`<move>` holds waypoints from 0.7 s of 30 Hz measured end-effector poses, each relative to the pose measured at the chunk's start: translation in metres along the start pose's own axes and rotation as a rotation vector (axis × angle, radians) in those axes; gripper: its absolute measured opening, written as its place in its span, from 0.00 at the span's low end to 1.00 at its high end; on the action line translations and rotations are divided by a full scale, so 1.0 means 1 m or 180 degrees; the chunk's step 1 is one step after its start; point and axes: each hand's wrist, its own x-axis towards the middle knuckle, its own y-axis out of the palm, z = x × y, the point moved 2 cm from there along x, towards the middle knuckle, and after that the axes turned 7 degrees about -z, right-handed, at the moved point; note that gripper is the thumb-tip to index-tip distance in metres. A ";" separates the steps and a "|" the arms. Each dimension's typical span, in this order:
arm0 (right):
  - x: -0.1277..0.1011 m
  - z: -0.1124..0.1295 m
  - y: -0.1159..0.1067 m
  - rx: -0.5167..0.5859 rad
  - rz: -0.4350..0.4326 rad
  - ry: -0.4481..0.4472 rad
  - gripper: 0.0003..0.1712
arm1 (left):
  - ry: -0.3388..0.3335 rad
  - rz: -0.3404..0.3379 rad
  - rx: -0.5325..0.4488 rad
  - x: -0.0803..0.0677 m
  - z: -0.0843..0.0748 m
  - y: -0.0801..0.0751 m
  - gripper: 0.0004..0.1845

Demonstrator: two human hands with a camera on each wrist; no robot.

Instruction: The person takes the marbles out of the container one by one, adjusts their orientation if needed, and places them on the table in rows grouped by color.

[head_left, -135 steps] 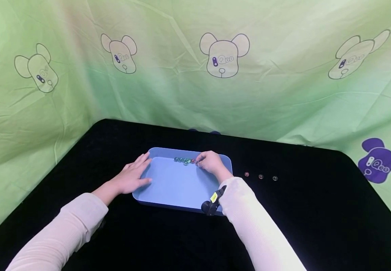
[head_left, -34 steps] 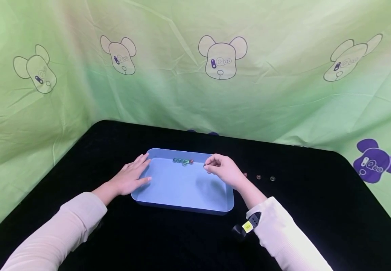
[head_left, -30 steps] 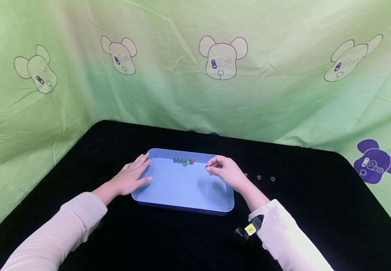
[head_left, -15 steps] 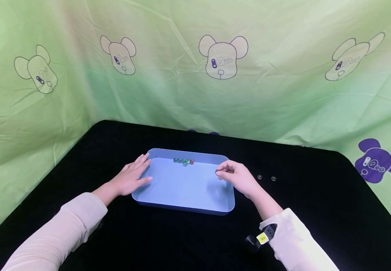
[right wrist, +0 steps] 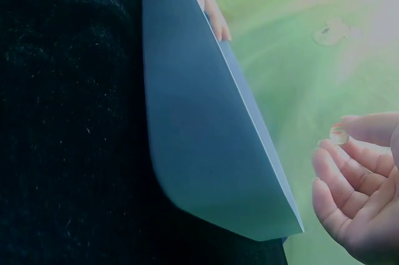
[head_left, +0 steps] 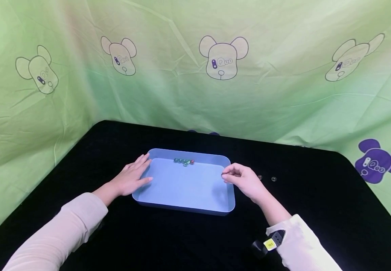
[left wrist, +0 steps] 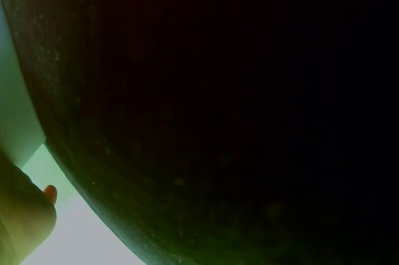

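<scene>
My left hand (head_left: 129, 180) lies with straight, spread fingers on the left rim of a shallow blue tray (head_left: 178, 190). Over the tray's right edge, my right hand (head_left: 246, 183) pinches a clear marble (right wrist: 338, 135) with an orange-red streak between thumb and fingertip, its other fingers loosely bent. Along the tray's far wall sit several green marbles (head_left: 180, 160) in a short row, with a red marble (head_left: 192, 162) at their right end. The left wrist view is mostly dark.
Two marbles, a reddish one (head_left: 260, 177) and a clear one (head_left: 274, 179), lie on the black tabletop (head_left: 310, 210) to the right of the tray. A green printed curtain (head_left: 168, 94) hangs around the table's back and left.
My right hand has left the marbles at the tray's far wall and moved right and nearer with one marble pinched. It now hides the leftmost marble's spot on the table. The left hand stays put.
</scene>
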 end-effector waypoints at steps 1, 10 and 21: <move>-0.001 0.000 -0.001 0.0024 -0.0008 0.0009 0.13 | -0.0007 0.0005 0.0005 0.000 0.000 0.000 0.35; -0.005 -0.006 -0.008 0.0051 -0.0127 -0.0023 0.13 | -0.0003 0.0010 0.0002 -0.001 0.000 -0.001 0.35; -0.012 -0.019 -0.023 0.0076 -0.0209 -0.0042 0.12 | 0.0041 -0.0027 -0.0024 -0.001 0.001 0.000 0.35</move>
